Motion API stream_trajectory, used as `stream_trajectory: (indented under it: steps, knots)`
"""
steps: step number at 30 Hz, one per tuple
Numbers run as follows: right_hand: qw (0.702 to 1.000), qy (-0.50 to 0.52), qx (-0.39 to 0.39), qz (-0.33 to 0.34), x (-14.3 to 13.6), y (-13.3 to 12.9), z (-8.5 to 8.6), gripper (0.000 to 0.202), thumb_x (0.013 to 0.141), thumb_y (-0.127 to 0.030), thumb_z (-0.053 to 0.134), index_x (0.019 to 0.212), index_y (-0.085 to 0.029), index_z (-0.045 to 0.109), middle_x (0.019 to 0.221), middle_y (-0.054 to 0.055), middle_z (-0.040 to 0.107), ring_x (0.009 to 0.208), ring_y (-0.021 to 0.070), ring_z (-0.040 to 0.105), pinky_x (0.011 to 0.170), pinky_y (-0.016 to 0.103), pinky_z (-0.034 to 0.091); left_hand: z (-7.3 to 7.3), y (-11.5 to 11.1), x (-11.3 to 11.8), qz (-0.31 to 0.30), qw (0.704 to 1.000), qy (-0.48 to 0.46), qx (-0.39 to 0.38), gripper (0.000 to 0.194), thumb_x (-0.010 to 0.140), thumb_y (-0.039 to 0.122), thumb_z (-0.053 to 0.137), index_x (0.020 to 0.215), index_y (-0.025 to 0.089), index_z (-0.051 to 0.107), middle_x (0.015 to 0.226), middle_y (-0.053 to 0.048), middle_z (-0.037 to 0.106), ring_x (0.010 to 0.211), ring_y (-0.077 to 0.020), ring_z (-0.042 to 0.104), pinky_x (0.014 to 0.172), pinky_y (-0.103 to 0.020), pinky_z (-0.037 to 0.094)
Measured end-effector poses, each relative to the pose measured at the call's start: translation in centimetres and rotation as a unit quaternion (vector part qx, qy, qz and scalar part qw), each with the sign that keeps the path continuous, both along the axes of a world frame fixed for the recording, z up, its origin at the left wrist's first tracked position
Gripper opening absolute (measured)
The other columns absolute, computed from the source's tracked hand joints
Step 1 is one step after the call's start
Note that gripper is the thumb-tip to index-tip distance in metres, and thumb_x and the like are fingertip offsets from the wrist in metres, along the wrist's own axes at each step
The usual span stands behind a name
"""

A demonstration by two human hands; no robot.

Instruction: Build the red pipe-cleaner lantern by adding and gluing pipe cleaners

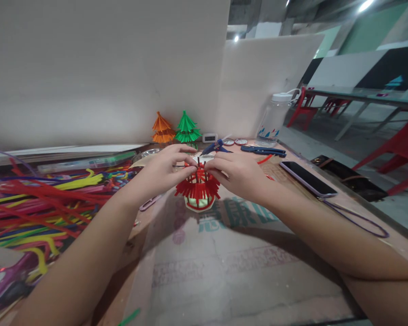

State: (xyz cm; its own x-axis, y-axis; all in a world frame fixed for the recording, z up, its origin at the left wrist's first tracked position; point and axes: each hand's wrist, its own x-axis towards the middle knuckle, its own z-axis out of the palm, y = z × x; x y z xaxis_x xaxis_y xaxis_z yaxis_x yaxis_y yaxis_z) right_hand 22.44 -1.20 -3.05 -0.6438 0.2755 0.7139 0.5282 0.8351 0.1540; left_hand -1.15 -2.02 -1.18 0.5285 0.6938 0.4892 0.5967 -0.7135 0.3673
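Note:
A small red pagoda-like model (197, 189) of pipe cleaners stands upright on the table in front of me. It has a fringed red roof, dark thin posts and a pale base with a red edge. My left hand (172, 171) has its thumb and forefinger closed at the model's upper left, where a thin dark rod shows between the fingers. From the other side, my right hand (240, 174) pinches the upper right of the model with curled fingers. The fingers partly hide the top, so the exact parts gripped are unclear.
Many coloured pipe cleaners (47, 203) lie at the left. Behind stand an orange model (163, 129), a green model (187, 127), a blue glue gun (216, 147) and a clear bottle (274, 120). A phone (308, 179) with a cord and blue-handled pliers (263, 150) are at the right.

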Motion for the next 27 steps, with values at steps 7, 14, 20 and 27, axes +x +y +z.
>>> stream_trajectory:
  steps: [7, 14, 20, 27]
  knots:
    - [1.000, 0.015, 0.001, -0.004, -0.2, 0.1, -0.4, 0.017, 0.097, -0.014, 0.052, 0.089, -0.017, 0.067, 0.080, 0.003, 0.072, 0.073, 0.0164, 0.062, 0.066, 0.029, 0.040, 0.2, -0.2, 0.1, 0.009, 1.000, -0.010, -0.002, 0.018, 0.094, 0.031, 0.060, 0.097, 0.023, 0.075, 0.133, -0.009, 0.062, 0.129, -0.0257, 0.056, 0.111, -0.047, 0.044]
    - [0.996, 0.079, 0.034, -0.003, -0.2, -0.5, 0.2, 0.014, 0.095, -0.013, 0.054, 0.090, -0.018, 0.065, 0.078, 0.003, 0.071, 0.070, 0.0150, 0.061, 0.067, 0.028, 0.041, 0.8, -1.8, 1.5, 0.039, 0.994, -0.066, 0.075, 0.020, 0.096, 0.031, 0.059, 0.103, 0.021, 0.075, 0.129, -0.009, 0.066, 0.125, -0.0259, 0.059, 0.109, -0.045, 0.046]
    - [0.993, 0.109, 0.056, 0.002, 0.4, -1.5, 1.3, 0.015, 0.100, -0.020, 0.052, 0.096, -0.018, 0.066, 0.083, 0.005, 0.074, 0.073, 0.0157, 0.064, 0.067, 0.028, 0.045, 0.7, -4.0, 3.9, 0.072, 0.976, -0.077, 0.192, 0.018, 0.097, 0.024, 0.057, 0.102, 0.022, 0.074, 0.118, -0.008, 0.071, 0.121, -0.0260, 0.061, 0.107, -0.048, 0.047]
    - [0.988, 0.131, 0.075, -0.011, 0.9, -2.4, 2.3, 0.012, 0.099, -0.019, 0.056, 0.092, -0.018, 0.066, 0.080, 0.004, 0.074, 0.072, 0.0154, 0.066, 0.066, 0.029, 0.045, 0.0, -5.4, 5.5, 0.057, 0.971, -0.124, 0.198, 0.019, 0.096, 0.020, 0.058, 0.107, 0.024, 0.073, 0.116, -0.007, 0.072, 0.114, -0.0237, 0.063, 0.104, -0.047, 0.049]
